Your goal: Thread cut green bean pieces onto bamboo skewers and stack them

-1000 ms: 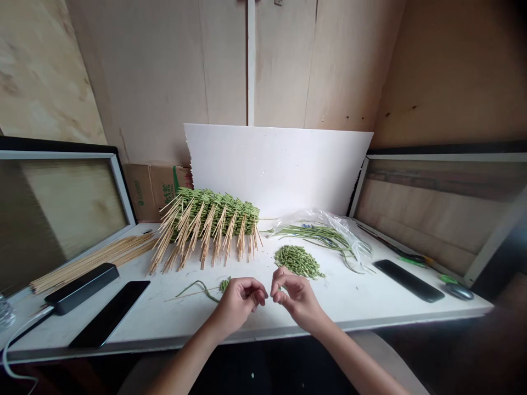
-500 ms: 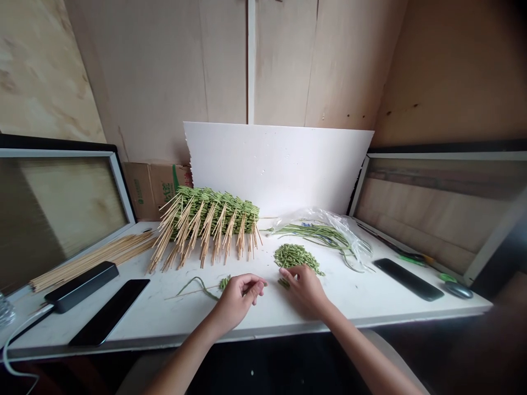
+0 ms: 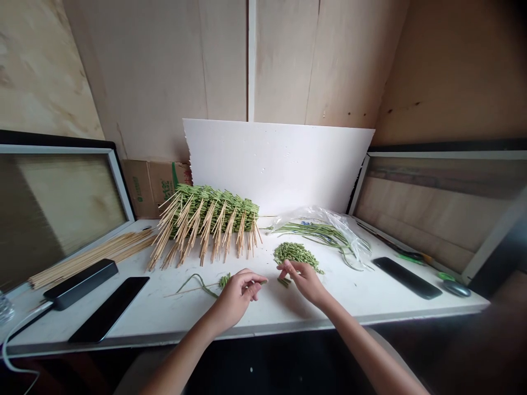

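Observation:
My left hand (image 3: 237, 299) is closed, its fingertips pinched on a short cut piece of green bean (image 3: 263, 282). Behind its knuckles are more bean pieces (image 3: 224, 280) and a thin wooden skewer (image 3: 185, 292); the hand hides how far the skewer reaches. A long green bean (image 3: 196, 281) curls on the table beside it. My right hand (image 3: 303, 281) has thumb and index pressed together at the near edge of a pile of cut bean pieces (image 3: 297, 253). Anything between those fingertips is too small to make out. A few pieces (image 3: 284, 282) lie under them.
Bean-loaded skewers (image 3: 214, 206) are stacked at the back left, bare skewers (image 3: 99, 255) further left. A plastic bag of long beans (image 3: 329, 230) lies back right. Phones (image 3: 109, 310) (image 3: 407, 277), a black box (image 3: 82, 283) and a mouse (image 3: 457, 288) flank the work area.
My right hand has lifted and turned slightly at the pile's edge, its thumb and index coming together. My left hand stays almost in place, with the bean piece showing more at its fingertips.

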`<state>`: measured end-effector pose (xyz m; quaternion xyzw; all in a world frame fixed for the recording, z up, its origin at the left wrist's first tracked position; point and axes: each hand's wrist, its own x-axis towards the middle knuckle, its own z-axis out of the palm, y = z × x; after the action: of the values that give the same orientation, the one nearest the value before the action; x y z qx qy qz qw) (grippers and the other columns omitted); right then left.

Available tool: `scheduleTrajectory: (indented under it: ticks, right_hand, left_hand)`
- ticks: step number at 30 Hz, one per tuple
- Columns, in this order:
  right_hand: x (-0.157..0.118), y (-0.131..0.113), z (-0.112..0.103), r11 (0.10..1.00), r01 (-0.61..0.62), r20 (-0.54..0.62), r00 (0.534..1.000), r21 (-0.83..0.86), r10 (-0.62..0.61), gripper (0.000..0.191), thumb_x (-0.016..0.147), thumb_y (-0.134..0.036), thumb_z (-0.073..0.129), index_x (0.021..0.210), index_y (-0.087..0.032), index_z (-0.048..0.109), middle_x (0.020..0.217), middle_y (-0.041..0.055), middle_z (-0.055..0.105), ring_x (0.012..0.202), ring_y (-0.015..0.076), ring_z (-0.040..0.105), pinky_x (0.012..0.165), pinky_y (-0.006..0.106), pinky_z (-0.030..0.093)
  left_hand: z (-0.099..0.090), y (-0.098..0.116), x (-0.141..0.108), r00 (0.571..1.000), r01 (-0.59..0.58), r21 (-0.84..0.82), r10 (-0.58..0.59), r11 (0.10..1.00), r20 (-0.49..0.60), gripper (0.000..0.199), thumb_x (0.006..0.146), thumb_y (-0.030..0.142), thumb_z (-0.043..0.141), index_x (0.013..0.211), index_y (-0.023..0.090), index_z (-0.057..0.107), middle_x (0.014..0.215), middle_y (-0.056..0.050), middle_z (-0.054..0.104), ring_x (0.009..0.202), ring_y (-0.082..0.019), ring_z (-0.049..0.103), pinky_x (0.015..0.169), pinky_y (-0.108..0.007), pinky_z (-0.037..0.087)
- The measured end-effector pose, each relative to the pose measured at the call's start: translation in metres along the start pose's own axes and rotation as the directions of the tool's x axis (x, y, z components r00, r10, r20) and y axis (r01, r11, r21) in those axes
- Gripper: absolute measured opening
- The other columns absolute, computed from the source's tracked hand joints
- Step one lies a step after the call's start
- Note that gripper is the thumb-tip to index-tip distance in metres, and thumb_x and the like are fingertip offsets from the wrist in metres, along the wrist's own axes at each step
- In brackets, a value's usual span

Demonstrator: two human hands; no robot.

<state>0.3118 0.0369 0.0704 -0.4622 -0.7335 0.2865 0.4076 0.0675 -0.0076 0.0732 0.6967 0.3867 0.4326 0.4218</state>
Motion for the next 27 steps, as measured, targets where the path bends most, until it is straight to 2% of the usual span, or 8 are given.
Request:
scheduleTrajectory:
  ticks: [3,7,11,14,17,20,23,27]
  right_hand:
    - [-0.007,-0.02,0.007,0.989,0.081,0.144,0.985,0.12,-0.098,0.047,0.093,-0.063,0.06,0.093,-0.021,0.08,0.107,0.0107,0.079,0.098,0.0276,0.072,0.075,0.033,0.055]
    - [-0.014,-0.033,0.022,0.984,0.127,0.098,0.985,0.127,-0.14,0.037,0.087,-0.057,0.073,0.095,-0.022,0.08,0.093,0.0081,0.079,0.08,0.0218,0.071,0.061,0.028,0.05]
    - [-0.015,-0.038,0.025,0.978,0.121,0.043,0.991,0.169,-0.13,0.034,0.093,-0.054,0.067,0.092,-0.021,0.077,0.088,0.0068,0.077,0.084,0.0214,0.071,0.066,0.029,0.053]
    - [-0.016,-0.041,0.019,0.976,0.124,0.063,0.989,0.182,-0.137,0.029,0.095,-0.049,0.065,0.094,-0.021,0.074,0.091,0.0065,0.075,0.087,0.0209,0.07,0.068,0.029,0.054]
    - [-0.018,-0.041,0.018,0.974,0.192,0.105,0.973,0.117,-0.204,0.022,0.095,-0.042,0.065,0.093,-0.022,0.073,0.091,0.006,0.073,0.085,0.0197,0.067,0.065,0.028,0.053]
    - [-0.02,-0.038,0.023,0.962,0.265,0.082,0.959,0.072,-0.27,0.016,0.092,-0.039,0.07,0.096,-0.024,0.074,0.09,0.0058,0.072,0.085,0.0204,0.066,0.062,0.028,0.051]
    - [-0.019,-0.037,0.027,0.95,0.311,0.028,0.95,0.043,-0.312,0.014,0.091,-0.039,0.074,0.096,-0.026,0.075,0.087,0.0054,0.072,0.083,0.0212,0.064,0.061,0.029,0.05]
    - [-0.018,-0.04,0.028,0.923,0.384,0.016,0.923,-0.037,-0.384,0.012,0.098,-0.035,0.066,0.093,-0.027,0.073,0.084,0.0041,0.07,0.076,0.0203,0.056,0.073,0.035,0.048]
  left_hand:
    - [0.003,-0.001,0.001,0.999,0.028,-0.066,-0.03,0.997,-0.017,0.036,0.092,0.043,0.068,0.114,0.015,0.071,0.092,-0.007,0.067,0.073,-0.017,0.066,0.072,-0.033,0.055]
    - [0.005,0.003,0.001,0.997,0.048,-0.126,-0.055,0.991,-0.053,0.035,0.09,0.038,0.071,0.117,0.016,0.065,0.09,-0.004,0.067,0.076,-0.018,0.07,0.076,-0.034,0.057]
    - [0.001,0.008,0.0,0.998,0.04,-0.007,-0.04,0.999,-0.056,0.025,0.091,0.035,0.069,0.107,0.015,0.072,0.086,-0.007,0.073,0.079,-0.021,0.072,0.079,-0.036,0.057]
    - [-0.003,0.008,-0.001,0.996,0.034,0.108,-0.025,0.994,-0.081,0.023,0.093,0.035,0.066,0.099,0.016,0.077,0.08,-0.007,0.074,0.071,-0.021,0.071,0.073,-0.033,0.055]
    - [-0.005,0.006,0.0,0.99,-0.034,0.198,0.061,0.98,-0.13,0.019,0.093,0.031,0.067,0.094,0.017,0.079,0.083,-0.007,0.075,0.063,-0.018,0.068,0.066,-0.03,0.052]
    - [-0.004,0.004,0.0,0.975,-0.121,0.274,0.166,0.954,-0.148,0.014,0.092,0.025,0.067,0.091,0.018,0.079,0.085,-0.006,0.075,0.064,-0.016,0.067,0.065,-0.027,0.05]
    - [-0.004,0.004,0.0,0.971,-0.138,0.282,0.185,0.949,-0.149,0.012,0.092,0.023,0.068,0.091,0.019,0.079,0.083,-0.005,0.074,0.064,-0.016,0.066,0.064,-0.026,0.05]
    - [-0.001,0.008,-0.001,0.982,-0.097,0.209,0.127,0.973,-0.139,0.011,0.09,0.026,0.071,0.091,0.019,0.08,0.08,-0.005,0.074,0.06,-0.016,0.066,0.063,-0.026,0.05]
